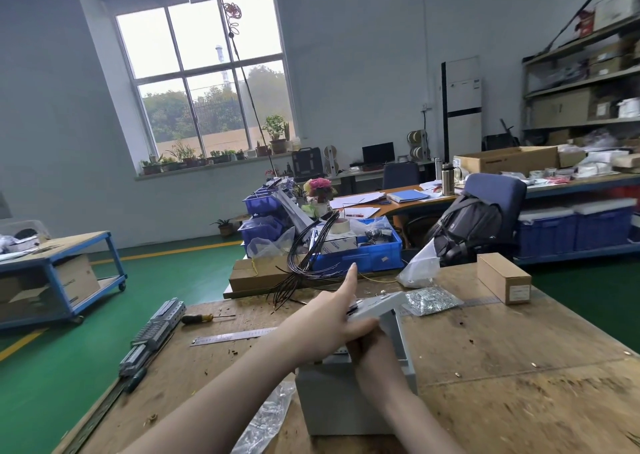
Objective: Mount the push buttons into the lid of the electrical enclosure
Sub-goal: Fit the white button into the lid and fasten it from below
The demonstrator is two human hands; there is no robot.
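At the near edge of the bench point(502, 367), a crumpled clear plastic bag point(266, 419) is lying just left of the grey electrical enclosure point(332, 405), which is sitting in the near middle of the board. Its lid point(388, 310) is standing open, tilted up and away from the box, and both hands are meeting on it. The right hand point(377, 353) is reaching up under the lid, fingers curled against its underside; what they are pinching is hidden, so I cannot tell whether a push button is in them. The left hand point(325, 318) is lying across the lid's upper face, its lower fingers wrapping the lid's edge while the index finger is pointing straight out, away from the person.

Left of the hands, a steel ruler point(232, 336) is lying flat, with a yellow-handled screwdriver point(201, 318) just beyond it and a row of terminal blocks on a rail point(156, 332) running along the left edge. Right of the lid, a bag of small metal parts point(433, 299) is resting, and a cardboard box point(504, 277) is standing toward the far right corner. At the far edge, a bundle of black wires point(304, 266) is spilling over from a blue bin point(363, 256).
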